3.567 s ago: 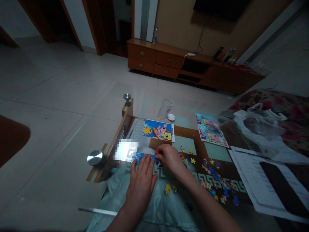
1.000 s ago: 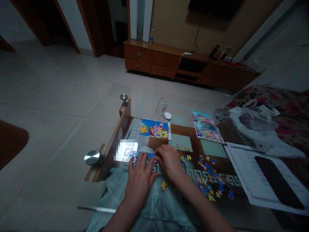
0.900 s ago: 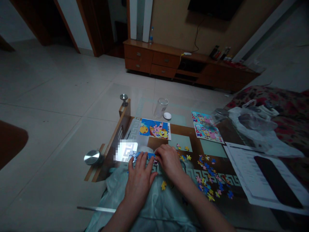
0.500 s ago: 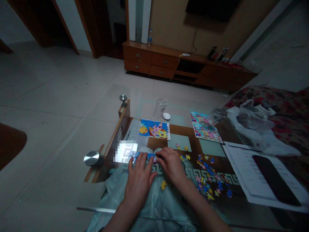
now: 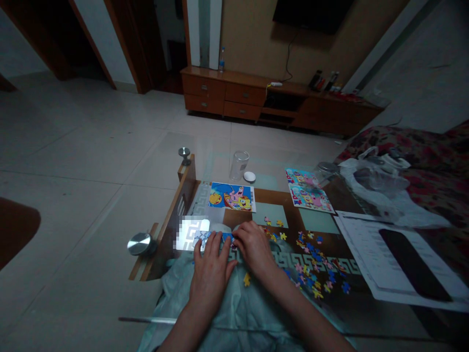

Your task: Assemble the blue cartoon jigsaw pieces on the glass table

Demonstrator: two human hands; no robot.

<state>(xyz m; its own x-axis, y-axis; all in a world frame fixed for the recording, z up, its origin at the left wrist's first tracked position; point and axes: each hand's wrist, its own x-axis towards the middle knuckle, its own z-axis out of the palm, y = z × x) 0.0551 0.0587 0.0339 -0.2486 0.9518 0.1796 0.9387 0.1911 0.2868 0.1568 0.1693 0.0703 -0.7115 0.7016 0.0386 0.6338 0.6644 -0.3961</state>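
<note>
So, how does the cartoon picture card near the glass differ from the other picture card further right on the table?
The left picture card has a mostly blue background with one wide scene and a white barcode strip at its right end. The right picture card looks pinker and seems split into two stacked scenes. The left one lies nearly square to the table edge; the right one is turned at an angle. Both lie flat on the glass table and show bright cartoon characters.

free: bare glass | blocked right: loose pieces, papers

A blue strip of joined puzzle pieces is laid flat near the glass table's left edge, partly covered
</note>
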